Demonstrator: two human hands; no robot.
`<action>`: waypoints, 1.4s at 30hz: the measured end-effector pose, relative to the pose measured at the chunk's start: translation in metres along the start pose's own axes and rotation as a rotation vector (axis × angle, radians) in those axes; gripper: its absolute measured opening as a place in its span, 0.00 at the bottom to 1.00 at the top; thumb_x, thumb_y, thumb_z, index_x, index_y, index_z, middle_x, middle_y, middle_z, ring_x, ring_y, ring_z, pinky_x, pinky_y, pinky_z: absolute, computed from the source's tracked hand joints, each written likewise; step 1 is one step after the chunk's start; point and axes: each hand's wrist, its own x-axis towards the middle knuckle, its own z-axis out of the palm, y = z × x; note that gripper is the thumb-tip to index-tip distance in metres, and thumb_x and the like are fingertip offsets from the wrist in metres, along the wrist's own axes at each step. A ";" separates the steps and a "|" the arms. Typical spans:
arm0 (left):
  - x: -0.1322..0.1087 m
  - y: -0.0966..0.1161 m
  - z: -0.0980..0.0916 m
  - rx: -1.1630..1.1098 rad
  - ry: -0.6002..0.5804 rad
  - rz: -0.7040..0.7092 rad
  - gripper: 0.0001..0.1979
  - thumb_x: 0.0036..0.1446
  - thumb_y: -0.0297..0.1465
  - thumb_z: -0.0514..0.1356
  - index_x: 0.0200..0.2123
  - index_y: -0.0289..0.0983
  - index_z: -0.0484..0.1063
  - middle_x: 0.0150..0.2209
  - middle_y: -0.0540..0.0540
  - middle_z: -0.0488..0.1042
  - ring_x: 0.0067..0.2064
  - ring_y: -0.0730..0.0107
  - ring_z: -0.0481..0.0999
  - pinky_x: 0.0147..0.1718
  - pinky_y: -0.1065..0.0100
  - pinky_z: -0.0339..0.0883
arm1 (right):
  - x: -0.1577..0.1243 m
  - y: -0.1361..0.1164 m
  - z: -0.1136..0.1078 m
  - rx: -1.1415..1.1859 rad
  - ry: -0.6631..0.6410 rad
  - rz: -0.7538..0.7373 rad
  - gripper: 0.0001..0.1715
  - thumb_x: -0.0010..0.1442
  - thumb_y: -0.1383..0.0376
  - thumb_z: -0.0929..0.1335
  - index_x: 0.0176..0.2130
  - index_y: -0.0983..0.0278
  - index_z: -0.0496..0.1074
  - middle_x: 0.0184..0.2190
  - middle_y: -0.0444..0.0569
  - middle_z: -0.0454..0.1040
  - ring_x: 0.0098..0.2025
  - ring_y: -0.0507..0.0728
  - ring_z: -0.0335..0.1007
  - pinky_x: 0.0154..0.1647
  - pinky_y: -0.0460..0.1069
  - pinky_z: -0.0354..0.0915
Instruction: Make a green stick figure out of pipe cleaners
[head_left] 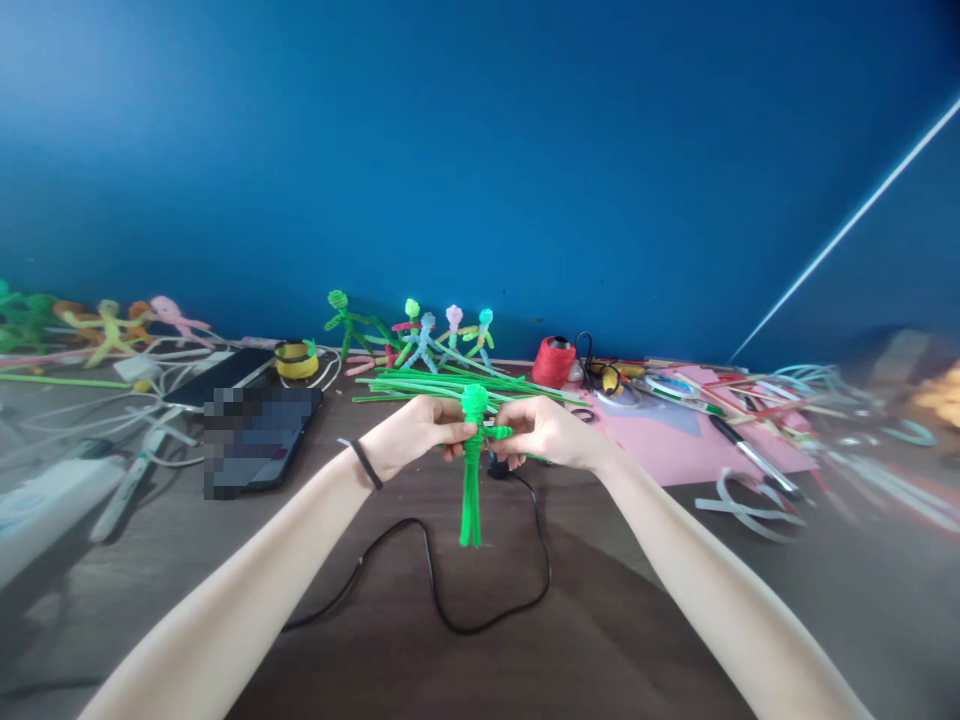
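Note:
A bright green pipe-cleaner figure [471,470] hangs upright between my hands, above the table. It has a rounded wound head, a wrapped body and a bundle of straight stems pointing down. My left hand [435,428] pinches the body just under the head from the left. With thumb and fingers closed, my right hand [544,432] grips the coiled green arm that sticks out on the figure's right side. The fingertips behind the figure are partly hidden. Just beyond it lies a loose pile of green pipe cleaners [420,384].
Several finished pipe-cleaner figures [427,340] stand against the blue wall. A red thread spool [555,362] and pink paper [637,445] lie to the right, with a pen [754,455]. Phones [274,440] lie left. A black cable [431,570] loops across the brown table.

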 end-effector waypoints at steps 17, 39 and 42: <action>-0.008 0.003 0.005 -0.346 -0.192 -0.056 0.10 0.46 0.33 0.60 0.30 0.32 0.69 0.27 0.46 0.70 0.27 0.76 0.66 0.26 0.73 0.56 | -0.005 -0.005 -0.011 0.144 -0.339 0.004 0.13 0.49 0.62 0.68 0.33 0.69 0.71 0.22 0.45 0.72 0.27 0.50 0.69 0.33 0.45 0.63; 0.002 -0.002 0.019 0.096 0.024 -0.024 0.11 0.46 0.34 0.56 0.29 0.31 0.70 0.23 0.49 0.68 0.23 0.77 0.64 0.21 0.72 0.60 | -0.008 -0.017 0.010 -0.628 0.392 -0.061 0.04 0.47 0.67 0.65 0.24 0.64 0.69 0.23 0.45 0.71 0.26 0.53 0.65 0.27 0.47 0.56; 0.004 -0.007 0.021 0.089 0.082 -0.027 0.10 0.47 0.33 0.56 0.26 0.31 0.69 0.21 0.50 0.66 0.22 0.77 0.64 0.21 0.72 0.60 | -0.009 -0.017 0.011 -0.621 0.473 0.005 0.04 0.48 0.66 0.64 0.24 0.64 0.67 0.20 0.45 0.70 0.21 0.51 0.63 0.24 0.46 0.55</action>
